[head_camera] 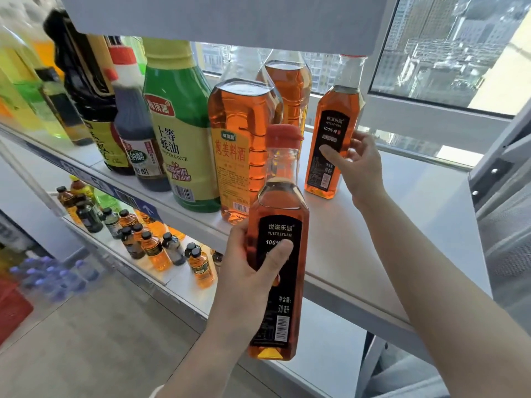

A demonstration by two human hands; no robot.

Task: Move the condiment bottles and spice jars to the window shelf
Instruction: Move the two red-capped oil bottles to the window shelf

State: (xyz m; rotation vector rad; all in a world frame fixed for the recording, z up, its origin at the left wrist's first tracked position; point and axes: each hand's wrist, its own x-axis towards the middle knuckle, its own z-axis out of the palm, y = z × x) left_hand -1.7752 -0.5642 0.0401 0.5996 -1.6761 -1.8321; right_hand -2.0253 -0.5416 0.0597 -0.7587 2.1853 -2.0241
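Observation:
My left hand (250, 271) grips a square amber bottle with a black label and red cap (280, 196), held upright in front of the white window shelf (388, 225), below its edge. My right hand (357, 165) wraps around a second identical amber bottle (333, 124) that stands on the shelf near the window. To their left on the shelf stand a large orange cooking-wine bottle (241, 133), a green oyster sauce bottle (179, 122), a dark vinegar bottle (135, 122) and a dark soy bottle (86, 90).
Another amber bottle (287, 87) stands behind the cooking wine. An upper shelf board (230, 21) hangs low over the bottle tops. A lower shelf (184, 280) holds several small bottles. A window frame (431, 116) runs behind the shelf; a red crate (11, 311) sits on the floor.

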